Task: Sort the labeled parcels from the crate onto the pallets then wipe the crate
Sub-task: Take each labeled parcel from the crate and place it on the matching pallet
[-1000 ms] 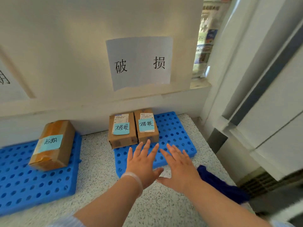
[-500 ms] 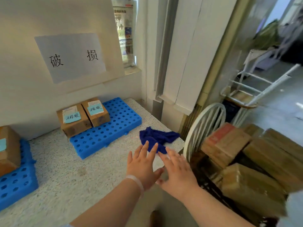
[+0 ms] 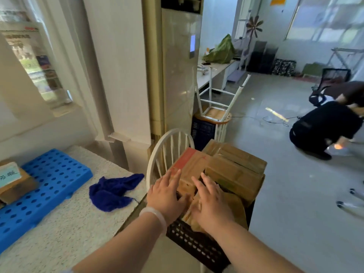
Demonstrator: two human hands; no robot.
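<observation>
- Our left hand [image 3: 167, 196] and right hand [image 3: 211, 202] are spread flat with straight fingers, holding nothing, over the parcels [image 3: 234, 170] piled in the black crate [image 3: 197, 246].
- The crate stands beside the counter [image 3: 69, 229].
- On the counter, a blue pallet [image 3: 53, 184] bears one labelled parcel [image 3: 19, 184], with the cloth [image 3: 114, 191] near it.

two hands: left hand [image 3: 167, 196], right hand [image 3: 210, 203]; one black crate [image 3: 189, 241]; at least four brown parcels [image 3: 232, 174] in it, full count hidden; one blue pallet [image 3: 59, 174]; one labelled parcel [image 3: 13, 184] on it; one blue cloth [image 3: 112, 192]
</observation>
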